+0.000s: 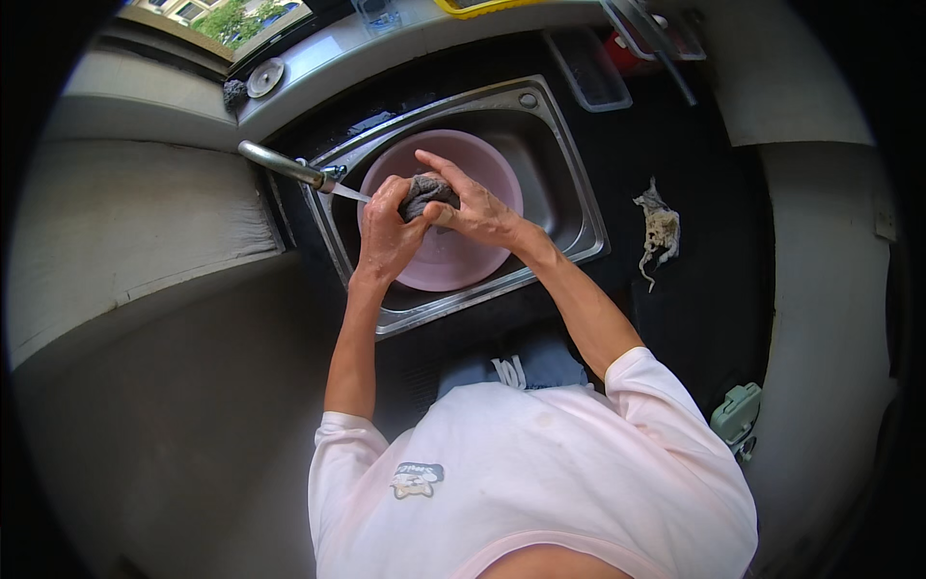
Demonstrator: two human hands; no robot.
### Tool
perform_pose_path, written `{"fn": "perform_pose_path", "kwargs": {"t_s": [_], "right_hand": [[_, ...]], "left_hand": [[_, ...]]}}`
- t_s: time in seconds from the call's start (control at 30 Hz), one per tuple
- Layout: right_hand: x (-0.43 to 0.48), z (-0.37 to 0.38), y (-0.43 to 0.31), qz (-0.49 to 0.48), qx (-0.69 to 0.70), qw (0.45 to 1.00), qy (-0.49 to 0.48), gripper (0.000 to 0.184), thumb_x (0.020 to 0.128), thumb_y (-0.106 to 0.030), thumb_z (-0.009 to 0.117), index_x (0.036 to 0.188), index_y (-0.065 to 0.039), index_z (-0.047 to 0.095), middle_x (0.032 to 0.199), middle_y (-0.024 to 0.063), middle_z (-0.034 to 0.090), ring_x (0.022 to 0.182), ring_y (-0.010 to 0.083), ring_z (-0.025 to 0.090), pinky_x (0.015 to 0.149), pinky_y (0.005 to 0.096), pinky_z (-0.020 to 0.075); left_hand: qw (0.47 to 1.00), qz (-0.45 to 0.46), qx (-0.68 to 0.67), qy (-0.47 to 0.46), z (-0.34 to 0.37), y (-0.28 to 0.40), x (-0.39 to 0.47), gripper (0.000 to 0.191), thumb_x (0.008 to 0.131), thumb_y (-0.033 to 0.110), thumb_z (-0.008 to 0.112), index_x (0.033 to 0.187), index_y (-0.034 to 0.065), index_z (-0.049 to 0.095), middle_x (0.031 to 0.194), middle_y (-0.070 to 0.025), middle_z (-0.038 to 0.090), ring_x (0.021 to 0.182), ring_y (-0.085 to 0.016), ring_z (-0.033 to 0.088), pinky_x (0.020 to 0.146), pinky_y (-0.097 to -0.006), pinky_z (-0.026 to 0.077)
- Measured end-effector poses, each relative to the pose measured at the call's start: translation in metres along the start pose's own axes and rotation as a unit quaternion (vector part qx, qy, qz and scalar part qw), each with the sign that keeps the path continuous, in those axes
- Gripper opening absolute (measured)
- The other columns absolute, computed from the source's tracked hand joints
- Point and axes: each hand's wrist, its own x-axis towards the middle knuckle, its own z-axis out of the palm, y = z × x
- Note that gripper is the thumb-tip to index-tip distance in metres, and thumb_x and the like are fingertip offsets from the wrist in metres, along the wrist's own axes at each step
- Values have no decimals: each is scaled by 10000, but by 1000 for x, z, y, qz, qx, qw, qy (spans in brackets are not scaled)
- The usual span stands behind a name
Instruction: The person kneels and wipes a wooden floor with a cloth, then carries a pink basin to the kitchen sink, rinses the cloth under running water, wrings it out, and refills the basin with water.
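Observation:
A bunched dark grey cloth (428, 197) is held between my two hands above a pink plastic basin (463, 268). My left hand (389, 228) grips its left side, with wet skin. On its right side my right hand (474, 206) presses with palm and thumb, the index finger stretched out. From the metal faucet (282, 163) water runs down beside my left hand. The basin stands in a stainless steel sink (539, 174); how much water it contains is hard to tell behind my hands.
Right of the sink, a ragged pale cloth (660, 230) lies on the black countertop (709, 289). A clear plastic tray (589, 72) sits behind the sink. On the window ledge are a round lid (265, 77), a dark scourer (234, 95) and a yellow tray (485, 7).

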Motion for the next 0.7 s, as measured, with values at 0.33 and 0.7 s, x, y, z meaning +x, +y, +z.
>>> {"fn": "perform_pose_path", "kwargs": {"t_s": [0.33, 0.7], "right_hand": [[10, -5, 145, 151, -141, 978, -10, 965, 770, -86, 821, 1566, -58, 275, 1248, 203, 621, 1158, 282, 596, 1001, 357, 455], [-26, 68, 30, -60, -134, 987, -66, 629, 843, -437, 707, 1332, -59, 584, 1218, 228, 647, 1119, 364, 613, 978, 442, 440]], "left_hand": [[956, -278, -29, 90, 80, -125, -77, 640, 845, 58, 721, 1426, 8, 455, 1324, -172, 567, 1232, -334, 559, 1034, -419, 467], [471, -514, -706, 123, 142, -168, -84, 445, 974, 544, 526, 1069, 121, 631, 1004, -70, 655, 870, -224, 649, 767, -377, 554]]}}
